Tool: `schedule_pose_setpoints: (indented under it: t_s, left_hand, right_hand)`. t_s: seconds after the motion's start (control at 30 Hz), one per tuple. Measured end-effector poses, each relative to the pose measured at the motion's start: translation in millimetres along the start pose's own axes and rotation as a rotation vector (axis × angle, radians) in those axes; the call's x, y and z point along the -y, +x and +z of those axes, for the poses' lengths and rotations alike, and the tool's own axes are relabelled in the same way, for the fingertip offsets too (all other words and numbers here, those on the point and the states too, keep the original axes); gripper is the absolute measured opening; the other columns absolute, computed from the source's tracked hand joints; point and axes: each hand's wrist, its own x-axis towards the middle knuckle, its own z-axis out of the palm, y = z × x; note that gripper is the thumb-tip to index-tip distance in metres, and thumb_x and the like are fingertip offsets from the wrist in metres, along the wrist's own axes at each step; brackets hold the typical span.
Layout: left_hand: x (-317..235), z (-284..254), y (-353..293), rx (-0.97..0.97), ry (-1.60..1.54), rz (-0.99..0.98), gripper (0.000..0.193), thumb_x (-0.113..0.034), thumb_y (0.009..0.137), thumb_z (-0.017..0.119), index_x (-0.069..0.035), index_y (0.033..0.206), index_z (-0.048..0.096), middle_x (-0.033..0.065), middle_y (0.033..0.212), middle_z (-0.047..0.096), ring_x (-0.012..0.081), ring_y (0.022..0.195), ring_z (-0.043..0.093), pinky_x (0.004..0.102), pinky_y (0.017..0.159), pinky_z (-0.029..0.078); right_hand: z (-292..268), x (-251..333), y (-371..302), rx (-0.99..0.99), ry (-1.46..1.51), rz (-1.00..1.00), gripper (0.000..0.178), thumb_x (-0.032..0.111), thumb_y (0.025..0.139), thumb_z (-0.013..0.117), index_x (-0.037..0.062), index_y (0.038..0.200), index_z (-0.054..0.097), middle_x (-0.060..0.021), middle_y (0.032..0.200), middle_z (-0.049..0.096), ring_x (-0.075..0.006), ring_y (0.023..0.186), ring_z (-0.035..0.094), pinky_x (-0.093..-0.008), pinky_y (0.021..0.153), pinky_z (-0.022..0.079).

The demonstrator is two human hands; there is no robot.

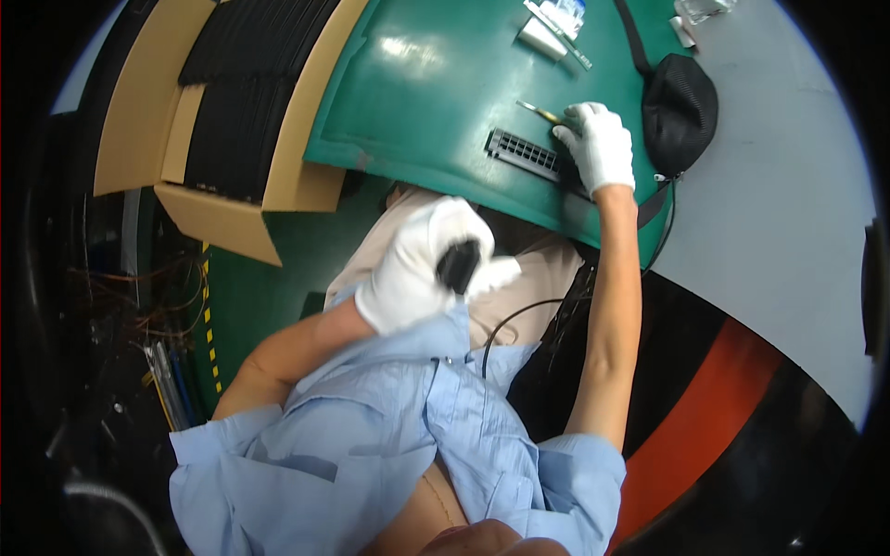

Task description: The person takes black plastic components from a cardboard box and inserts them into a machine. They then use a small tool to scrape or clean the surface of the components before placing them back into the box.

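Observation:
My left hand (422, 264), in a white glove and slightly blurred, is held over my lap near the table's front edge. Its fingers are closed round a short black object (459, 266) whose kind I cannot make out. Over the table at the right is my gloved right hand (601, 148), its thumb and fingers curled about the end of a slim pointed tool (536, 112) with a yellowish part. Just below that tool lies a long black slotted plastic part (524, 153), its right end beside my right wrist.
An open cardboard box (139, 120) packed with black flat parts (236, 130) stands left of the green table (408, 120). A black pouch (681, 111) with a strap and cable lies at the right edge. Small white and clear items (552, 32) sit at the back.

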Motion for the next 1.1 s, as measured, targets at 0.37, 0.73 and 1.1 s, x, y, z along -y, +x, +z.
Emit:
schedule_pose_setpoints:
  t_s: [0.37, 0.73, 1.1]
  left_hand:
    - [58, -25, -23, -0.113, 0.058, -0.133, 0.030, -0.003, 0.078, 0.083, -0.008, 0.080, 0.054, -0.0036, 0.079, 0.050, 0.0057, 0.070, 0.045, 0.0236, 0.066, 0.041]
    - [56, -18, -36, -0.085, 0.067, -0.123, 0.029, -0.006, 0.080, 0.083, -0.008, 0.080, 0.055, -0.0041, 0.078, 0.048, 0.0046, 0.067, 0.043, 0.0229, 0.063, 0.040]
    - [43, -16, -45, 0.038, 0.311, 0.059, 0.021, -0.008, 0.074, 0.079, -0.010, 0.083, 0.060, 0.0040, 0.077, 0.054, 0.0206, 0.072, 0.054, 0.0335, 0.068, 0.044]
  right_hand:
    - [-19, 45, -32, -0.039, 0.933, 0.328, 0.031, 0.008, 0.100, 0.056, 0.0051, 0.131, 0.050, -0.0104, 0.106, 0.066, -0.0184, 0.083, 0.064, -0.0317, 0.078, 0.053]
    - [-61, 135, -130, 0.315, 1.616, 0.712, 0.014, 0.016, 0.099, 0.056, 0.0062, 0.105, 0.064, 0.0085, 0.076, 0.049, 0.0005, 0.062, 0.037, -0.0171, 0.053, 0.028]
    - [-62, 167, -158, 0.268, 1.385, 0.599, 0.026, 0.027, 0.096, 0.064, 0.0014, 0.093, 0.067, -0.0001, 0.067, 0.057, -0.0038, 0.055, 0.044, -0.0227, 0.051, 0.037]
